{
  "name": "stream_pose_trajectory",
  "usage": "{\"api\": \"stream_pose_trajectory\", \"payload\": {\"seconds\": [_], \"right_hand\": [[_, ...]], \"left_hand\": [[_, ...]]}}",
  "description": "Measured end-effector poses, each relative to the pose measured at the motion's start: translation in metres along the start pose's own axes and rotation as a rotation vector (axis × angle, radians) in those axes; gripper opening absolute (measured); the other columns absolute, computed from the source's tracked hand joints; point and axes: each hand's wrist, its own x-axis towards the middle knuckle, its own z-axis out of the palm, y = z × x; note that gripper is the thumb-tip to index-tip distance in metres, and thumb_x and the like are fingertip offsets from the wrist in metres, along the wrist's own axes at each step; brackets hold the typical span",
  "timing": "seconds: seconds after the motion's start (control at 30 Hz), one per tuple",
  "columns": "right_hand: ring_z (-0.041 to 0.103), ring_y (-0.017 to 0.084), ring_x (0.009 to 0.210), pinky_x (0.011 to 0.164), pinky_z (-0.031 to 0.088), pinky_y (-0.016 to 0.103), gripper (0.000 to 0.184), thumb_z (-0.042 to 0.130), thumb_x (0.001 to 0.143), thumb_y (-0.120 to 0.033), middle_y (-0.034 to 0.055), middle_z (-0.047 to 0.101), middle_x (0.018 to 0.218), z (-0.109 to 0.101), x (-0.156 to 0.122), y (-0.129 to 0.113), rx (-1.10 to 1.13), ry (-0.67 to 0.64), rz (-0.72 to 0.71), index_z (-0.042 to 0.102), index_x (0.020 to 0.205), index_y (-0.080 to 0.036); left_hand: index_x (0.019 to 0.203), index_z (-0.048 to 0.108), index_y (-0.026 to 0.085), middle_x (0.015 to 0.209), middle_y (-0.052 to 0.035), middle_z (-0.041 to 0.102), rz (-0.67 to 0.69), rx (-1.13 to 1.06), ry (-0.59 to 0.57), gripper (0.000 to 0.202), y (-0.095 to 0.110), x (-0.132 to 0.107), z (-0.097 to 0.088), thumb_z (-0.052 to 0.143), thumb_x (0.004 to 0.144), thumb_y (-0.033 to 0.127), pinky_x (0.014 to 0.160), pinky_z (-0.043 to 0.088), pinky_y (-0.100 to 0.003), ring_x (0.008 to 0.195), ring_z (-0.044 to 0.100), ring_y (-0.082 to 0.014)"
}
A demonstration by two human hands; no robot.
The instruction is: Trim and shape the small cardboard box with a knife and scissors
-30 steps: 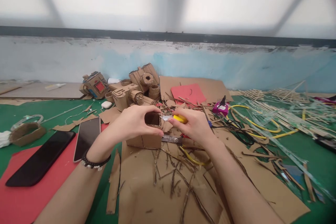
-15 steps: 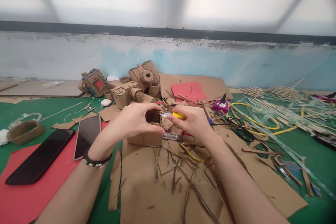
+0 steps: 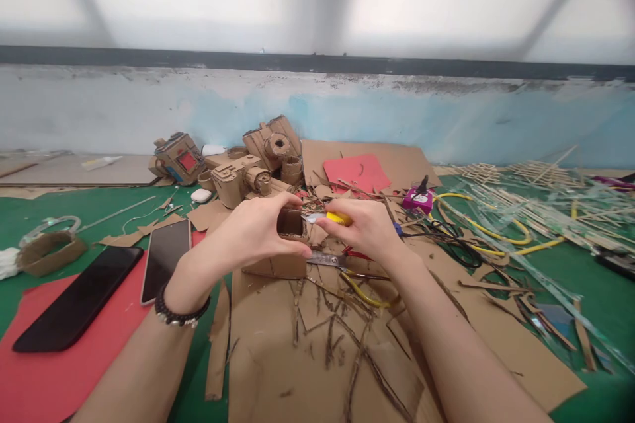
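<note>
My left hand [image 3: 255, 230] is wrapped round a small open-ended cardboard box [image 3: 278, 267], thumb at its near side and fingers over the top. In my right hand [image 3: 366, 226] is a yellow utility knife [image 3: 338, 218]. Its blade points left at the right edge of the box's opening; whether it touches the cardboard I cannot tell. Just below the knife lie scissors [image 3: 326, 258] with yellow and red handles, partly hidden by my right hand. Beneath the box is a cardboard sheet [image 3: 282, 357] strewn with thin offcuts.
Two phones [image 3: 79, 297] lie left on red paper [image 3: 114, 350]. Several cardboard camera models [image 3: 233, 182] stand at the back by the wall. To the right are a purple box [image 3: 417, 200], yellow tubing [image 3: 520, 232], black cable, cardboard scraps and thin wooden sticks [image 3: 540, 211].
Both hands keep nearly the same pose on the box and the knife. The view has shifted very slightly.
</note>
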Motion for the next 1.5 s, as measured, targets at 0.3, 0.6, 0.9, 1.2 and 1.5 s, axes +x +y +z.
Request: {"api": "stream_pose_trajectory", "payload": {"seconds": [0.3, 0.6, 0.9, 1.2, 1.5], "right_hand": [[0.061, 0.018, 0.066, 0.060, 0.029, 0.031, 0.066, 0.050, 0.104, -0.080, 0.0052, 0.075, 0.074, -0.0007, -0.0010, 0.0021, -0.031, 0.013, 0.001, 0.078, 0.083, -0.024], [0.060, 0.018, 0.065, 0.061, 0.029, 0.031, 0.068, 0.047, 0.104, -0.081, 0.0051, 0.073, 0.071, -0.0042, 0.0018, -0.0008, -0.077, 0.023, -0.032, 0.077, 0.080, -0.024], [0.059, 0.016, 0.064, 0.060, 0.026, 0.031, 0.070, 0.045, 0.106, -0.080, 0.0049, 0.073, 0.070, -0.0073, 0.0037, -0.0013, -0.123, 0.051, -0.063, 0.075, 0.079, -0.023], [0.057, 0.014, 0.060, 0.058, 0.027, 0.029, 0.075, 0.038, 0.108, -0.080, 0.0029, 0.070, 0.067, -0.0079, 0.0046, -0.0009, -0.183, 0.084, -0.121, 0.073, 0.077, -0.021], [0.061, 0.015, 0.061, 0.058, 0.026, 0.030, 0.073, 0.039, 0.109, -0.079, 0.0037, 0.074, 0.070, -0.0079, 0.0039, 0.0045, -0.220, 0.074, -0.106, 0.077, 0.082, -0.022]], "left_hand": [[0.107, 0.078, 0.024, 0.095, -0.0062, 0.083, 0.006, 0.074, 0.018, 0.064, 0.0002, 0.0032, 0.0005, 0.088, 0.067, 0.073, 0.070, 0.052, -0.035, 0.086, 0.077, -0.0318], [0.110, 0.078, 0.024, 0.094, -0.0048, 0.083, -0.022, 0.099, -0.013, 0.063, 0.0040, 0.0032, -0.0009, 0.090, 0.069, 0.071, 0.068, 0.047, -0.034, 0.084, 0.077, -0.0311], [0.107, 0.077, 0.025, 0.090, -0.0047, 0.082, -0.008, 0.099, 0.010, 0.056, 0.0055, -0.0002, 0.0006, 0.088, 0.074, 0.069, 0.065, 0.046, -0.033, 0.083, 0.077, -0.0300], [0.114, 0.078, 0.023, 0.089, -0.0042, 0.081, -0.043, 0.102, -0.031, 0.058, 0.0084, -0.0004, -0.0011, 0.088, 0.076, 0.065, 0.066, 0.044, -0.033, 0.079, 0.074, -0.0282], [0.116, 0.078, 0.024, 0.099, -0.0067, 0.083, -0.023, 0.111, -0.013, 0.063, 0.0075, -0.0027, 0.0023, 0.091, 0.073, 0.069, 0.069, 0.046, -0.033, 0.090, 0.077, -0.0315]]}}
